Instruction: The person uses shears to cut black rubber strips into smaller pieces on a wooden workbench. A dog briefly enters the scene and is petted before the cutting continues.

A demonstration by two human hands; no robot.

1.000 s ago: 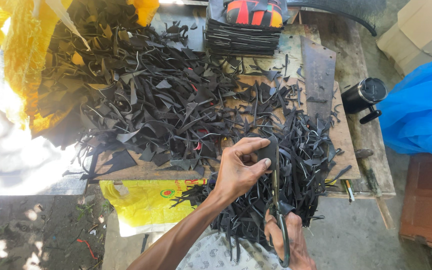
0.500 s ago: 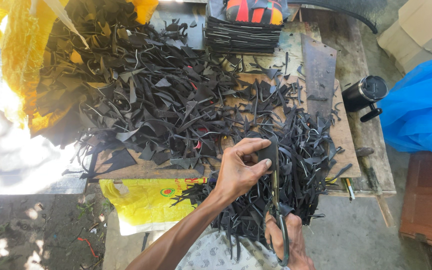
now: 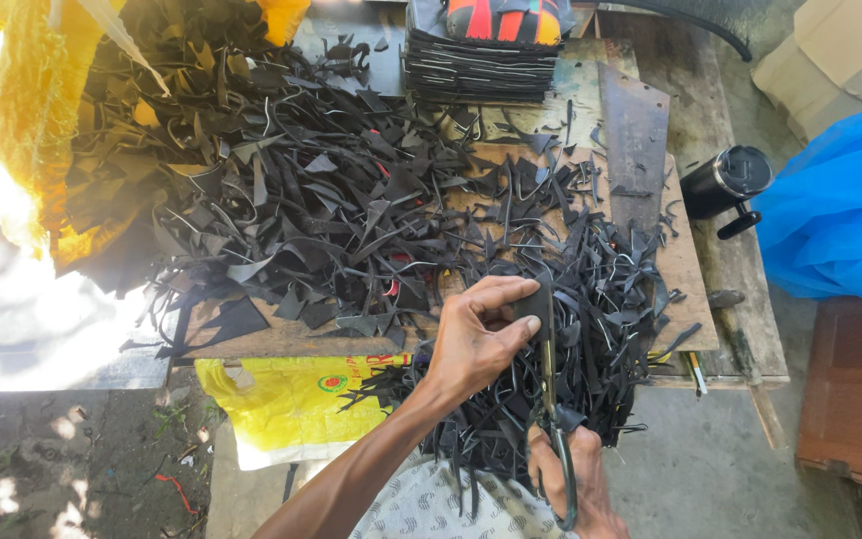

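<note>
Since the earlier frames nothing has shifted: left hand (image 3: pixel 476 344) grip pinches a black rubber strip (image 3: pixel 531 304) while right hand (image 3: pixel 576 489) grip closes on the scissors (image 3: pixel 554 419).

Outdoor workshop, wooden workbench (image 3: pixel 740 339), black offcut heaps (image 3: pixel 311 200)

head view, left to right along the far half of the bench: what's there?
Yellow plastic sheet → big heap of black scraps → stack of black sheets → flat rusty metal plate → black cylindrical mug → blue plastic bag.
</note>
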